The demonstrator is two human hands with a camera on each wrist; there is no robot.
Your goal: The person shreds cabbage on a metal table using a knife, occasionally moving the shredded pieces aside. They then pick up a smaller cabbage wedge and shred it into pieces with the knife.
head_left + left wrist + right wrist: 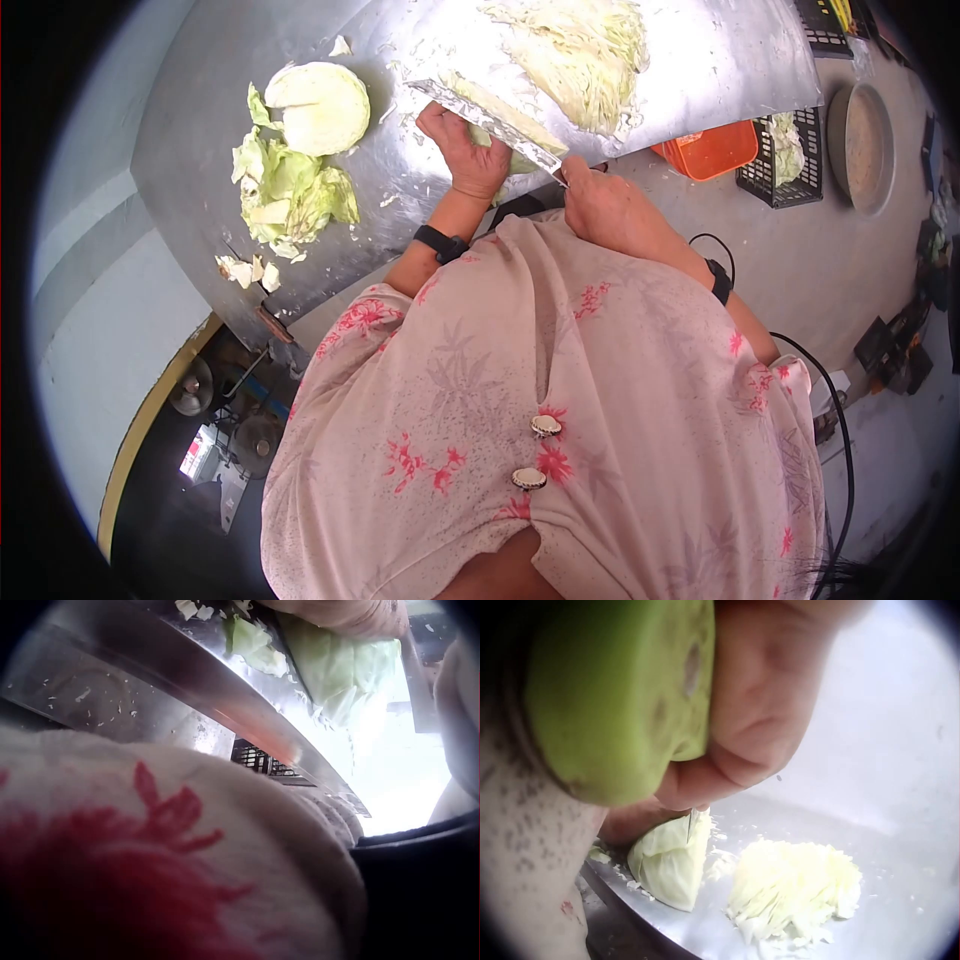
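Gripping the knife, the right hand is holding it against the cabbage piece, which the left hand is clamping by the bench's near edge. Rightward, 1 shredded heap is lying done; leftward, 1 larger chunk is sitting unshredded.

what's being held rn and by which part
The right hand grips the knife by its green handle; the left hand holds the cabbage piece by its leafy outer side, away from the cut face.
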